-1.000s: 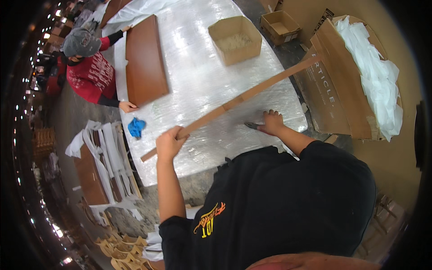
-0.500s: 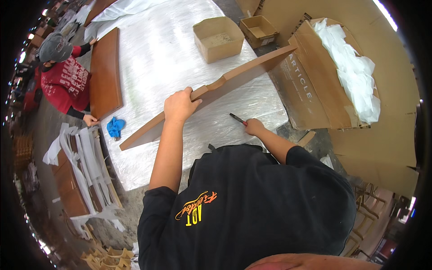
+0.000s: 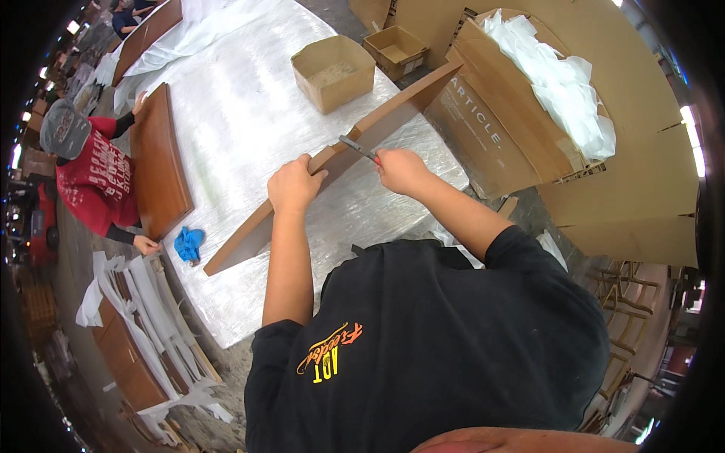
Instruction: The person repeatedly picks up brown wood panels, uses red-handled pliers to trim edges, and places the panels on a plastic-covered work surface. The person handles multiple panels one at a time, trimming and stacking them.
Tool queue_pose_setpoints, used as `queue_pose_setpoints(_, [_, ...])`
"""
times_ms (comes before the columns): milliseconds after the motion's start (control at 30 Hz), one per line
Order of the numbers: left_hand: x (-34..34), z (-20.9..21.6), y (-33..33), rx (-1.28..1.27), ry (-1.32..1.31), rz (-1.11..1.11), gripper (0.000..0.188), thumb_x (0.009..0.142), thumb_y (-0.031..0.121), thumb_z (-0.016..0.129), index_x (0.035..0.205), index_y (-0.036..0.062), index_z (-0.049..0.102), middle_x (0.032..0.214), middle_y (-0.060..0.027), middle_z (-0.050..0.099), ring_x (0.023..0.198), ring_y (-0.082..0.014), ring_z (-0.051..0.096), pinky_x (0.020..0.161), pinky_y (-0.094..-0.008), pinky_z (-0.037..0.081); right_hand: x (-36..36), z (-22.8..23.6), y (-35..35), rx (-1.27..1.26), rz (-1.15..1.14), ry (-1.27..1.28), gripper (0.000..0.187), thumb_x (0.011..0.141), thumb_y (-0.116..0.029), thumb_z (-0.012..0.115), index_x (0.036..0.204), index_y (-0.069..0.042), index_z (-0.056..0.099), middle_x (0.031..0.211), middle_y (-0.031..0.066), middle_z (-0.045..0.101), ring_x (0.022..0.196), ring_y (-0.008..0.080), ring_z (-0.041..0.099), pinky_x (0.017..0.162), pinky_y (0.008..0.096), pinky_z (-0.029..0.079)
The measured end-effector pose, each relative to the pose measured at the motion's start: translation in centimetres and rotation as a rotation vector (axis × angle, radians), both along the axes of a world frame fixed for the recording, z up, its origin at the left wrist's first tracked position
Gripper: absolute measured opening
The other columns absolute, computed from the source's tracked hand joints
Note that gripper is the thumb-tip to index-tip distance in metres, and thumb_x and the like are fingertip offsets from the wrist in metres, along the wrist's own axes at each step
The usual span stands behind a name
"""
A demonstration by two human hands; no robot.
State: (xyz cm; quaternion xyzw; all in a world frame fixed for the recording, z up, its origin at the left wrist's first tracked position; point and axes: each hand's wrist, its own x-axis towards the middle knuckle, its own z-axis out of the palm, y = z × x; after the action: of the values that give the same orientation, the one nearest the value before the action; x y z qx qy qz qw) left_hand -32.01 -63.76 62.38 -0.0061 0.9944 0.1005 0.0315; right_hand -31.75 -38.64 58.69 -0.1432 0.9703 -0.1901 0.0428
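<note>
A brown wooden panel (image 3: 415, 98) stands on its long edge, slanting across the plastic-wrapped table (image 3: 234, 143). Its upper edge has a shallow notch near the middle. My left hand (image 3: 294, 185) is closed over that upper edge just left of the notch, thumb on the near face. In my right hand (image 3: 404, 172) is a slim dark tool with a red part at the grip (image 3: 359, 148). Its tip lies at the notch; whether it touches the wood I cannot tell. The tool's handle is mostly hidden by my fingers.
Across the table's left side, a co-worker (image 3: 94, 166) holds another brown panel (image 3: 160, 162). A blue crumpled cloth or glove (image 3: 189, 244) lies near the left corner. An open cardboard box (image 3: 332, 79) sits at the far side. Right of the table stands a large carton (image 3: 498, 124) with white wrapping.
My right hand has lifted the tool from low over the table up to the panel's notched edge. My left hand still grips the panel. The view has shifted slightly.
</note>
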Motion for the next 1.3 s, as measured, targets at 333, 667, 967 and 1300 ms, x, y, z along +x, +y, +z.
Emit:
queue_pose_setpoints(333, [-8.3, 2.1, 1.6, 0.053, -0.065, 0.045, 0.037, 0.087, 0.046, 0.082, 0.101, 0.0122, 0.074, 0.093, -0.0104, 0.077, 0.095, -0.0321, 0.074, 0.079, -0.0452, 0.057, -8.7, 3.0, 0.5, 0.06, 0.054, -0.14, 0.014, 0.097, -0.013, 0.061, 0.103, -0.001, 0.065, 0.092, 0.0246, 0.073, 0.091, 0.0454, 0.071, 0.079, 0.0569, 0.055])
queue_pose_setpoints(667, [-9.3, 2.3, 1.2, 0.049, -0.059, 0.044, 0.038, 0.088, 0.047, 0.082, 0.101, 0.0125, 0.074, 0.096, -0.0103, 0.077, 0.095, -0.0324, 0.074, 0.081, -0.0456, 0.058, -9.4, 1.5, -0.5, 0.054, 0.095, -0.013, 0.014, 0.098, -0.012, 0.062, 0.102, 0.002, 0.06, 0.091, 0.0261, 0.071, 0.092, 0.0483, 0.069, 0.082, 0.0558, 0.054])
queue_pose_setpoints(967, [-9.1, 3.0, 2.4, 0.037, -0.109, 0.032, 0.039, 0.087, 0.048, 0.081, 0.105, 0.0138, 0.076, 0.097, -0.0111, 0.079, 0.096, -0.0325, 0.075, 0.082, -0.045, 0.058, -9.1, 0.7, 0.9, -0.137, 0.065, -0.151, 0.029, 0.1, -0.023, 0.07, 0.104, 0.002, 0.057, 0.092, 0.0279, 0.071, 0.094, 0.0479, 0.07, 0.082, 0.0545, 0.055])
queue_pose_setpoints(1300, [-11.6, 2.7, 4.0, -0.008, -0.087, 0.037, 0.039, 0.086, 0.048, 0.082, 0.103, 0.0136, 0.075, 0.093, -0.0101, 0.078, 0.092, -0.0316, 0.075, 0.078, -0.0454, 0.057, -14.1, 4.1, 3.6, -0.549, 0.049, -0.916, 0.034, 0.101, -0.031, 0.076, 0.089, -0.005, 0.057, 0.065, 0.0074, 0.059, 0.053, 0.0186, 0.061, 0.05, 0.0357, 0.051])
